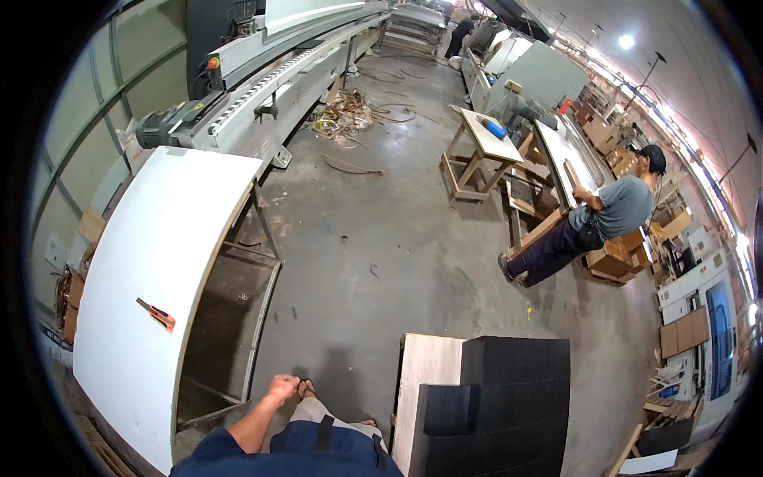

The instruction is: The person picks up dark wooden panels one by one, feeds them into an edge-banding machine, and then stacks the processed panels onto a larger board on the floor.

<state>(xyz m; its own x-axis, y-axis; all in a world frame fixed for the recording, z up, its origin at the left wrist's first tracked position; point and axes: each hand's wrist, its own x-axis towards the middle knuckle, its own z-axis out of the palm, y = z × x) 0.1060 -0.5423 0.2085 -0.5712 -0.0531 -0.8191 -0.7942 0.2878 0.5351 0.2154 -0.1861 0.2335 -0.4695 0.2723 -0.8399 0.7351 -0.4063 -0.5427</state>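
Just left of the left hand (pixel 283 389), the white panel (pixel 159 286) is lying on the table (pixel 238 350), its long axis running away ahead. That hand is hanging loosely curled, holding nothing; the right hand is staying out of view.

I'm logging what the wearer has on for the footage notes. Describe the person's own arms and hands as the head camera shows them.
Only one arm shows: the left forearm is bare, ending in an ungloved left hand with no watch or ring visible. At the upper arm sits a short dark blue sleeve, part of a dark blue top. The right hand is out of view.
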